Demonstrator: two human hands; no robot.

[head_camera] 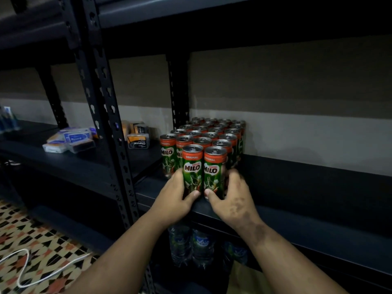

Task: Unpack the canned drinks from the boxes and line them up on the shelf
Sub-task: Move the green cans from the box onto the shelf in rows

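Note:
Several green and red Milo cans (212, 134) stand in rows on the black shelf (297, 187), against the left upright. Two more cans stand side by side at the front edge. My left hand (176, 196) grips the left front can (192, 166), thumb at its base. Around the right front can (214, 168) curls my right hand (231, 194), with the thumb low on its front. Both cans are upright and touch each other. No box is in view.
A black slotted post (106, 115) stands left of the cans. The neighbouring shelf holds small packets (70, 140) and a Charcoal box (139, 141). Water bottles (191, 247) sit on the shelf below. A white cable (27, 264) lies on the patterned floor. The shelf runs bare to the right.

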